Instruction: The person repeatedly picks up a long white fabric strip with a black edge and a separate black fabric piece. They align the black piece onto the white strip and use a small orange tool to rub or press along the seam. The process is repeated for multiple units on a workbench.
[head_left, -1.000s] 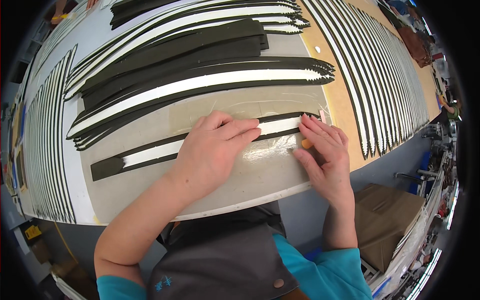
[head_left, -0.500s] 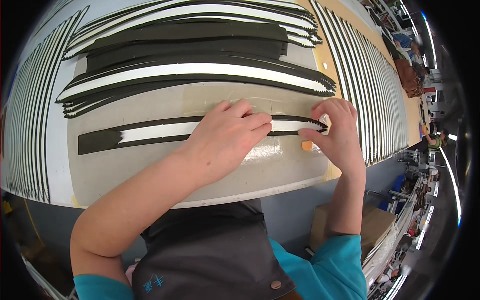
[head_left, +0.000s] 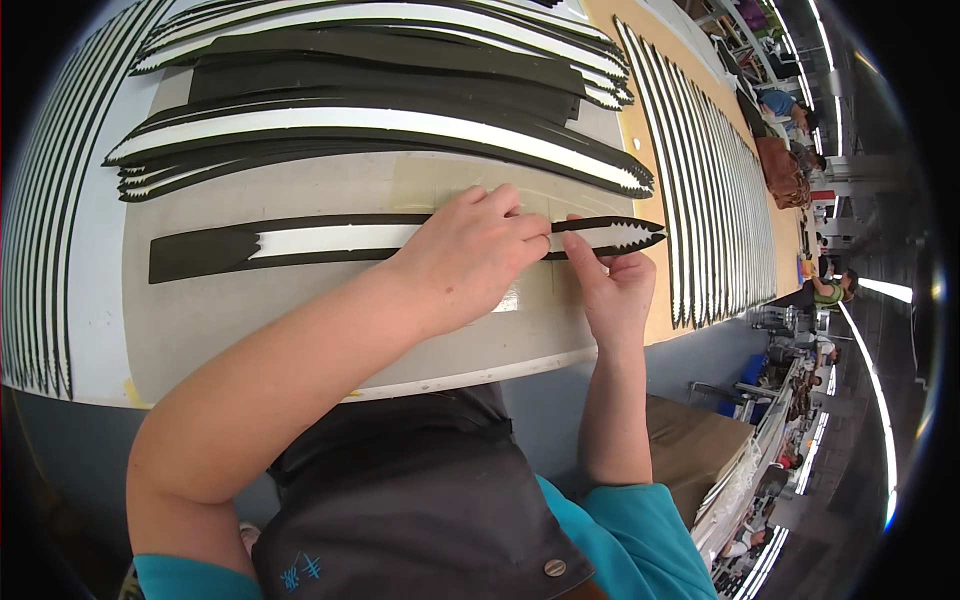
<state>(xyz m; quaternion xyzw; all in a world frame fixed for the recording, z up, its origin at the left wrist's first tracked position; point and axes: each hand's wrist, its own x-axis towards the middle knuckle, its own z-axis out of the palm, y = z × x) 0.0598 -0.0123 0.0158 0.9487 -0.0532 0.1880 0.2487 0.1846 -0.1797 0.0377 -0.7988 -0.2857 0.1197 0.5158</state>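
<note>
In front of me on the grey board lies a long black strip (head_left: 205, 254) with a white band along its middle and a jagged, pointed right end. My left hand (head_left: 478, 250) rests over its right half, fingers bent and fingertips pressed together at the strip. Close beside it, my right hand (head_left: 612, 285) grips the strip just short of the point, thumb on top and the other fingers partly hidden beneath. The strip's right tip reaches past this hand and lies uncovered.
Behind the strip is a pile of similar black-and-white strips (head_left: 380, 124), with folded dark material (head_left: 390, 68) behind that. Rows of strips lie at the left (head_left: 75, 180) and right (head_left: 705, 180). The grey board (head_left: 300, 310) extends toward the table's front edge. People sit farther right.
My right hand has moved left from the strip's tip, toward my left hand, and now grips the strip there. The jagged tip is uncovered; a small orange piece beside it is no longer visible.
</note>
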